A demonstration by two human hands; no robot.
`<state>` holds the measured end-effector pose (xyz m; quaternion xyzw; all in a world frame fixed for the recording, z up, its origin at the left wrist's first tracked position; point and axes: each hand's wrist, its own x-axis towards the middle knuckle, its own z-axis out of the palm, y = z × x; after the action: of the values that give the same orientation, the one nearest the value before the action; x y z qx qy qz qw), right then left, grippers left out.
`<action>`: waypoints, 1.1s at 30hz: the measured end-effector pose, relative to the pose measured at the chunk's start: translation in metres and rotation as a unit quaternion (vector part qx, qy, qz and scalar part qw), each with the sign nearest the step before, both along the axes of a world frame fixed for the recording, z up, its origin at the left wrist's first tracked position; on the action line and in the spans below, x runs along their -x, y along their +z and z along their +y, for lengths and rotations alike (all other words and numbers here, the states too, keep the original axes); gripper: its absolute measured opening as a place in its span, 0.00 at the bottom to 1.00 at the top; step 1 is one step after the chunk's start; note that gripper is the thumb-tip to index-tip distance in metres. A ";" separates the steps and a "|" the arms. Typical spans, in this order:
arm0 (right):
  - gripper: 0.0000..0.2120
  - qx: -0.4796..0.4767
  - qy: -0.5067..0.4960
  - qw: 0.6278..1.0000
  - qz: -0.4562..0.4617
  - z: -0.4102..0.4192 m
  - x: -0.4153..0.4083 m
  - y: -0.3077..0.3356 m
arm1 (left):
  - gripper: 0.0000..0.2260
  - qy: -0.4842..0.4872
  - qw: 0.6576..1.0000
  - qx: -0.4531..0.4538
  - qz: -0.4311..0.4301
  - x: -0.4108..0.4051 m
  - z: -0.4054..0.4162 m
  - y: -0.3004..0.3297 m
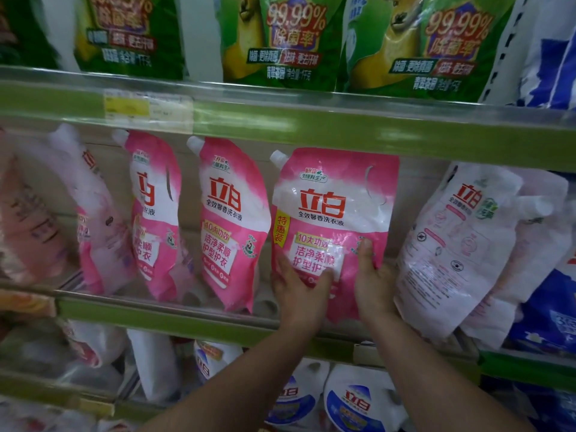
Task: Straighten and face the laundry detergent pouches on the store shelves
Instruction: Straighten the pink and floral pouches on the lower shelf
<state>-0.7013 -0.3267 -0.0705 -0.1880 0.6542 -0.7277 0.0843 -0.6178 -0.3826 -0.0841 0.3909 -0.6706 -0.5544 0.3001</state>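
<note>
Both my hands, left (297, 288) and right (372, 286), pinch the soft pink plastic detergent pouch (335, 213); loosening could slump it off the green shelf (174, 316).

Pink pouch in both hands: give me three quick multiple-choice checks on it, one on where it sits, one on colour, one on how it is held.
1. Which shelf holds the pink pouch?
A. the top shelf, among the green pouches
B. the middle shelf
C. the bottom shelf, among the blue-and-white pouches

2. What colour are the large brand characters on its front?
A. red
B. blue
C. black

3. How is it held?
A. the left hand alone
B. no hand touches it
C. both hands at its lower part

Answers:
1 B: it stands below the green pouches and above the blue-and-white pouches.
2 A: the characters are red on white.
3 C: the left hand and the right hand grip its lower part.
</note>
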 end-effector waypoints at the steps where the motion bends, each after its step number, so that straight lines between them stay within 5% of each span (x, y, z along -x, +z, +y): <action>1: 0.21 -0.008 0.018 1.000 -0.001 -0.001 -0.001 0.001 | 0.44 0.000 1.000 0.004 0.004 0.000 -0.004 -0.001; 13: 0.10 -0.039 0.132 0.990 0.013 -0.004 -0.006 -0.009 | 0.42 -0.004 1.000 0.029 0.012 -0.003 -0.025 -0.004; 20: 0.27 -0.068 0.176 0.982 -0.023 0.000 -0.007 -0.023 | 0.31 0.019 0.999 0.009 0.031 -0.005 -0.020 -0.011; 33: 0.14 -0.053 0.202 0.977 -0.041 -0.001 -0.002 -0.016 | 0.34 0.014 0.999 0.024 0.023 -0.013 -0.015 -0.013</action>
<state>-0.6996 -0.3280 -0.0869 -0.2815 0.6365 -0.6669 0.2663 -0.6051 -0.3973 -0.0971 0.3802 -0.6710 -0.5425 0.3328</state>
